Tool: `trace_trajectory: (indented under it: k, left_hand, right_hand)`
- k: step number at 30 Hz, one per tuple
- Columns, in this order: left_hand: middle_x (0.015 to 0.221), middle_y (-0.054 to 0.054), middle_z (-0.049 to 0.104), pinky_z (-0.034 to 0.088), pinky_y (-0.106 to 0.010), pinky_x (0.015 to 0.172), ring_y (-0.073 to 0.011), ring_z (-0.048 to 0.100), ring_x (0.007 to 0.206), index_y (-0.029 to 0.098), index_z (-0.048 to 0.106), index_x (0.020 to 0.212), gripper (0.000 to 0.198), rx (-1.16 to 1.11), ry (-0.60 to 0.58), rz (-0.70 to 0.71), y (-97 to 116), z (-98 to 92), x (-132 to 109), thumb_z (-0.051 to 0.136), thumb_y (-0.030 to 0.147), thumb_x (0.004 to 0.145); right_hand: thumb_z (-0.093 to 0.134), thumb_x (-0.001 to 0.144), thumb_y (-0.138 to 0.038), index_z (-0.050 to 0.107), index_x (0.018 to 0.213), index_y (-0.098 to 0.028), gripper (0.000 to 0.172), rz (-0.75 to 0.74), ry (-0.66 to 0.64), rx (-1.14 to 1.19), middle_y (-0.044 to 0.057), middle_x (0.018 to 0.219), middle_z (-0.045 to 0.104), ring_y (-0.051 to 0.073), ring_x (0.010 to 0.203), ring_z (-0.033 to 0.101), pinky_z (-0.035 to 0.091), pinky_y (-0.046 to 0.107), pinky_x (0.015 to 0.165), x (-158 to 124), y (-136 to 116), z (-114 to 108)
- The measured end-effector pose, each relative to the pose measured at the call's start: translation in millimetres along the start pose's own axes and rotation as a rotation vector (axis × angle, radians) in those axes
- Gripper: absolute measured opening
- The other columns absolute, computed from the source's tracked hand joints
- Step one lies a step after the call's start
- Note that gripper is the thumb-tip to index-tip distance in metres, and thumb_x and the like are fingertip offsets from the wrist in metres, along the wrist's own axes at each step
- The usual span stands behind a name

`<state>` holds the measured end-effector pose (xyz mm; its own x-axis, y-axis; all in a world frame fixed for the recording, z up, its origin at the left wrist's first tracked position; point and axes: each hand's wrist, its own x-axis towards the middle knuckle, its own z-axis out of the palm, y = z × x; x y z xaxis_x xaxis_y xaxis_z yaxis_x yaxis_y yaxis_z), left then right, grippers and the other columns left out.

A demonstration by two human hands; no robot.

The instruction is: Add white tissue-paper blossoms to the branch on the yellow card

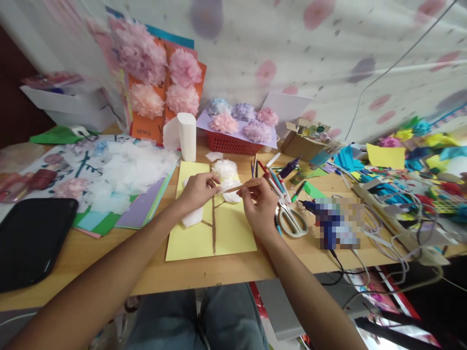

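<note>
A sheet of yellow paper (233, 238) lies on the table, with a brown trunk and branches drawn on it. At its top sits a white ruffled tissue flower (224, 169), with more white tissue (232, 196) just below. My right hand (260, 206) pinches a thin, flat brown stick (241, 187), possibly wooden, which points left over the tissue. My left hand (200, 191) is over the paper's left half, fingers curled together close to the stick's tip; what they grip is hidden. Partly beneath that hand and wrist lies a white folded tissue pad (192, 218).
Scissors (292, 218), markers (279, 180) and a partly blurred blue glue gun (328, 218) with cables lie right. A white bottle-like container (187, 137) and a red basket (233, 144) stand behind. White tissue sheets (134, 165) and a black tray (36, 240) are left.
</note>
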<state>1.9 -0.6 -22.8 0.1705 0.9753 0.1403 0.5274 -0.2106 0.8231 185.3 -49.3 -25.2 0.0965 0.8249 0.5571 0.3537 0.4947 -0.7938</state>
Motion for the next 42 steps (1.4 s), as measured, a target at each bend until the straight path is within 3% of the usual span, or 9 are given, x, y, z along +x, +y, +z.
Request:
trace_trajectory:
  k: [6, 10, 22, 27, 34, 42]
  left_hand:
    - [0.09, -0.009, 0.079, 0.048, -0.031, 0.075, -0.0217, 0.07, 0.081, 0.016, 0.08, 0.093, 0.018, 0.083, -0.01, -0.032, 1.1, -2.3, -0.7, 0.07, 0.024, 0.079]
    - [0.084, -0.009, 0.079, 0.045, -0.031, 0.071, -0.022, 0.068, 0.077, 0.016, 0.081, 0.086, 0.017, 0.128, -0.081, -0.007, 3.5, -2.5, -1.7, 0.066, 0.023, 0.083]
    - [0.085, -0.007, 0.079, 0.04, -0.029, 0.067, -0.0207, 0.067, 0.077, 0.018, 0.08, 0.085, 0.019, 0.164, -0.08, 0.009, 1.3, -0.1, -0.9, 0.063, 0.025, 0.085]
    - [0.07, -0.005, 0.073, 0.034, -0.028, 0.061, -0.0179, 0.06, 0.066, 0.014, 0.078, 0.075, 0.029, 0.239, -0.063, 0.022, 3.3, -2.3, -0.9, 0.055, 0.027, 0.088]
    - [0.088, -0.008, 0.079, 0.043, -0.028, 0.068, -0.0203, 0.067, 0.078, 0.014, 0.081, 0.092, 0.024, 0.188, -0.13, 0.012, 5.6, -4.5, -1.7, 0.065, 0.029, 0.082]
    - [0.085, -0.007, 0.079, 0.046, -0.029, 0.073, -0.0202, 0.068, 0.076, 0.017, 0.082, 0.09, 0.017, 0.219, -0.115, 0.036, -0.2, -0.2, -0.4, 0.067, 0.024, 0.084]
  right_hand:
    - [0.061, 0.092, -0.025, 0.056, 0.086, -0.023, 0.007, -0.002, 0.007, 0.022, 0.0, 0.079, 0.065, 0.016, 0.073, 0.071, 0.06, 0.027, 0.062, -0.3, -0.8, 0.2]
    - [0.061, 0.091, -0.023, 0.057, 0.086, -0.023, 0.007, 0.001, 0.002, 0.007, 0.0, 0.08, 0.064, 0.016, 0.073, 0.071, 0.06, 0.027, 0.061, -0.7, -0.1, -0.2]
    - [0.06, 0.093, -0.023, 0.057, 0.088, -0.023, 0.006, -0.021, 0.009, 0.009, 0.0, 0.084, 0.061, 0.015, 0.074, 0.07, 0.059, 0.027, 0.063, -2.4, 1.1, -1.3]
    - [0.059, 0.094, -0.022, 0.056, 0.088, -0.022, 0.006, -0.074, 0.039, 0.04, 0.0, 0.085, 0.06, 0.014, 0.072, 0.069, 0.06, 0.027, 0.065, -4.0, -3.4, -1.0]
    - [0.06, 0.093, -0.022, 0.055, 0.088, -0.023, 0.006, -0.047, 0.01, -0.007, 0.0, 0.084, 0.062, 0.015, 0.073, 0.07, 0.06, 0.027, 0.063, -2.6, 2.7, 0.3]
    - [0.06, 0.093, -0.023, 0.057, 0.089, -0.023, 0.005, -0.052, 0.022, -0.027, 0.0, 0.085, 0.062, 0.015, 0.072, 0.07, 0.061, 0.027, 0.063, -2.5, -0.8, -1.4]
